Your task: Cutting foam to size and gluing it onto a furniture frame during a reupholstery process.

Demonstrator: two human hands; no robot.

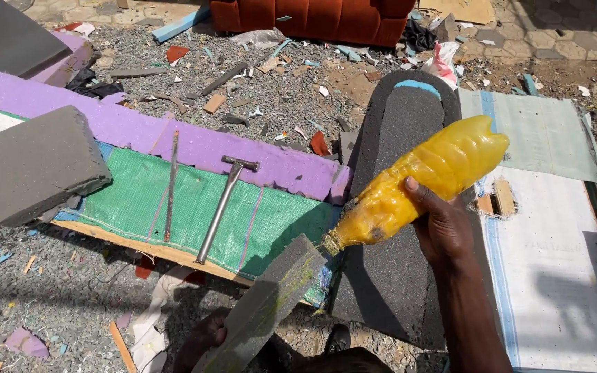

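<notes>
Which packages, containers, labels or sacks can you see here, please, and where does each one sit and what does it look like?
Plastic bottle: held tilted in the right hand, neck down over a grey foam block; crumpled, yellow, no label visible.
Green woven sack cloth: flat over the board, left of centre, under a hammer.
White woven sack sheet: flat at right; white, blue stripe, faint print.
No signs or screens.

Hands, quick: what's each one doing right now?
Left hand: grips the lower end of a grey foam slab.
Right hand: closed around a tilted yellow plastic bottle, neck at the slab.
</notes>
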